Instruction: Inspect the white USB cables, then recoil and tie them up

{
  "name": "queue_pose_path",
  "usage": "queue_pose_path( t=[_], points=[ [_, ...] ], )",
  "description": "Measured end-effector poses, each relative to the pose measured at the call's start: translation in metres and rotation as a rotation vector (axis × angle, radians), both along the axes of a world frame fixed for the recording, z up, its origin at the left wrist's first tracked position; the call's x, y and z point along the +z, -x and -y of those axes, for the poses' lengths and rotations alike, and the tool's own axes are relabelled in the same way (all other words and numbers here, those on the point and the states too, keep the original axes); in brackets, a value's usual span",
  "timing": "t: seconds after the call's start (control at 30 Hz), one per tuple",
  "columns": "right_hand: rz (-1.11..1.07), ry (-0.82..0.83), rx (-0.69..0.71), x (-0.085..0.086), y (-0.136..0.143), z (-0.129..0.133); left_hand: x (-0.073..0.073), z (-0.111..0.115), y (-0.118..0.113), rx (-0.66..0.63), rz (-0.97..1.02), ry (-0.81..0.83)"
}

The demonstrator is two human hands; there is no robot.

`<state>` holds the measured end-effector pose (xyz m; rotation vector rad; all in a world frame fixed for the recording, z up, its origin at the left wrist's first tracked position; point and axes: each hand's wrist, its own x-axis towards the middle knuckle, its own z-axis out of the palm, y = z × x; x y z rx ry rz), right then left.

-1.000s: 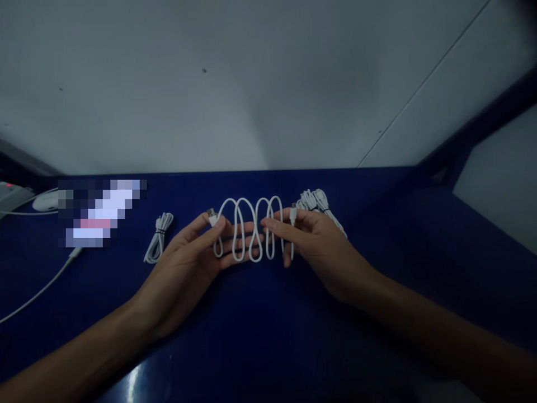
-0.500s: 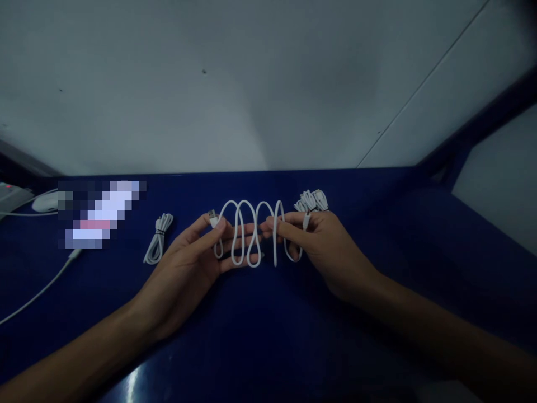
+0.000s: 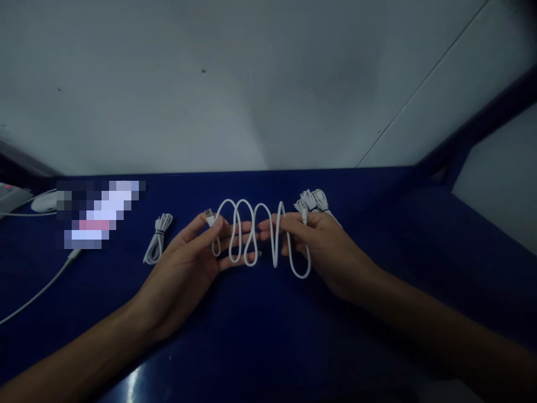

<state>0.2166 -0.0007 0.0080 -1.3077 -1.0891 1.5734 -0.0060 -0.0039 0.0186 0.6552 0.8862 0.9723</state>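
A white USB cable [image 3: 250,258] stretches in loose, wavy loops between my two hands above the blue table. My left hand [image 3: 195,249] pinches it near the metal USB plug [image 3: 209,214], thumb on top and the other fingers spread beneath the loops. On the other side, my right hand [image 3: 321,238] grips the cable with its thumb and fingers. The cable's other connector [image 3: 304,214] pokes up above that hand, and one loop hangs below the fingers. Part of the right hand's grip is hidden by the thumb.
Left of my hands lies a tied white cable bundle [image 3: 157,240]; several more bundles [image 3: 312,200] sit behind my right hand. A blurred-out bright device [image 3: 103,215] with a plugged-in white cord [image 3: 48,290] rests at left, near a white mouse-like object [image 3: 45,201]. A pale wall [image 3: 251,84] rises behind the blue table [image 3: 235,336].
At my right hand the cable's last loop has dropped lower and widened. The right fingers have shifted slightly along the cable; the left hand has moved slightly left.
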Motion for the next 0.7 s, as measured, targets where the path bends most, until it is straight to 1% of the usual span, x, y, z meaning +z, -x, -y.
queue_pose_path(
  t=[0.1, 0.2, 0.27, 0.37, 0.53, 0.7],
  points=[
    [-0.131, 0.069, 0.027, 0.0050, -0.0001, 0.0001, -0.0009, -0.0002, -0.0002, 0.024, 0.002, 0.002],
    [-0.232, 0.096, 0.064, 0.0085, 0.0000, 0.0003, -0.0020, -0.0006, 0.0001, 0.029, 0.010, 0.001],
    [-0.224, 0.073, 0.080, 0.0083, 0.0004, 0.0004, -0.0026, -0.0009, 0.0006, 0.030, 0.010, 0.001],
    [-0.156, 0.027, 0.078, 0.0050, 0.0013, 0.0004, -0.0023, -0.0013, 0.0007, 0.024, 0.000, 0.013],
    [-0.102, -0.043, 0.085, 0.0003, 0.0011, 0.0015, 0.0015, 0.0001, -0.0016, -0.022, -0.008, 0.033],
    [-0.135, -0.027, 0.080, 0.0001, 0.0020, 0.0032, 0.0029, 0.0028, -0.0022, -0.090, 0.004, 0.028]
  ],
)
